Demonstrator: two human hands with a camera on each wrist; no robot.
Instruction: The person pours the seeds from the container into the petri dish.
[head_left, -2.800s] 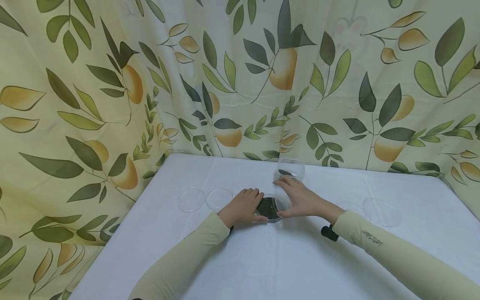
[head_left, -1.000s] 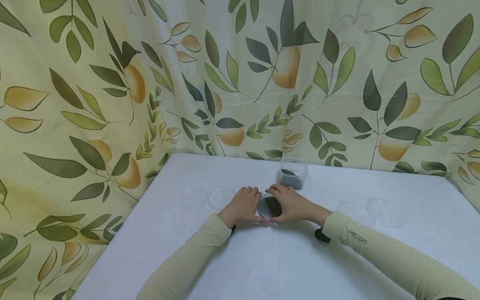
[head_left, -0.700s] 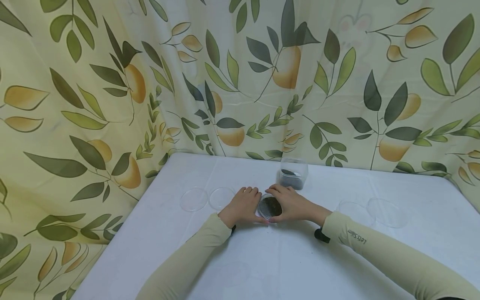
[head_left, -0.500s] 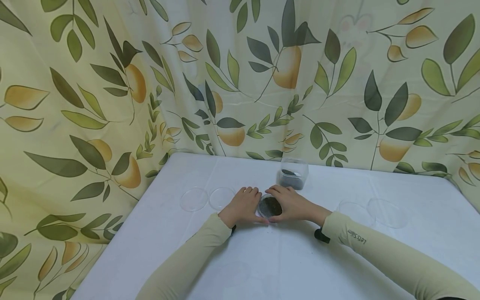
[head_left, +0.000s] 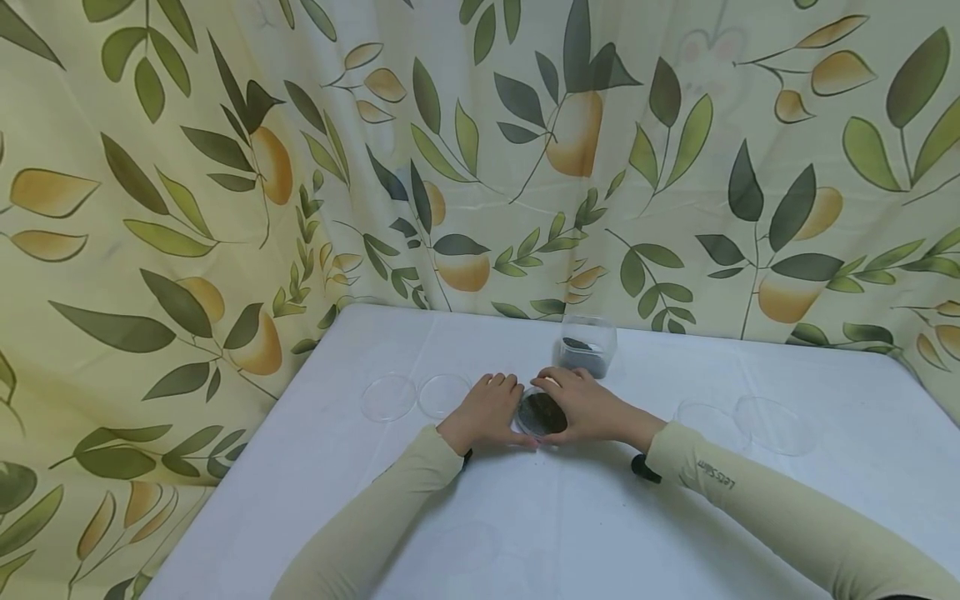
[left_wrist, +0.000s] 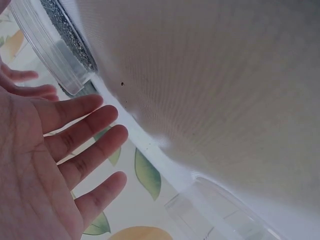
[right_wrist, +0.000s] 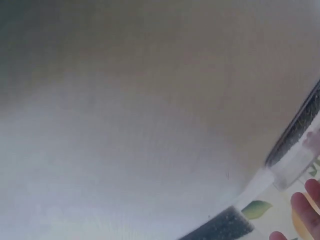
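Note:
A round petri dish [head_left: 540, 414] filled with dark, grainy material sits on the table between the two hands, a clear lid over its top. My left hand [head_left: 486, 412] grips its left side, the thumb at the front rim and the index finger at the back. In the left wrist view, the other fingers [left_wrist: 92, 145] stretch out past the dish wall [left_wrist: 47, 50]. From the right, my right hand [head_left: 591, 408] holds the dish and its lid between thumb and index finger. Dark grains show through the clear wall [right_wrist: 295, 140] in the right wrist view.
Behind the right hand stands a clear plastic box [head_left: 587, 360] with dark grains inside. Two clear round pieces, one [head_left: 387, 398] beside the other [head_left: 442, 397], lie left. Two more, one [head_left: 776, 426] overlapping another [head_left: 708, 426], lie right. A leaf-patterned curtain [head_left: 480, 167] hangs behind the table.
The right hand held the clear lid tilted at the dish's right side; it now lies flat over the dish. Over the last second both hands have stayed almost still.

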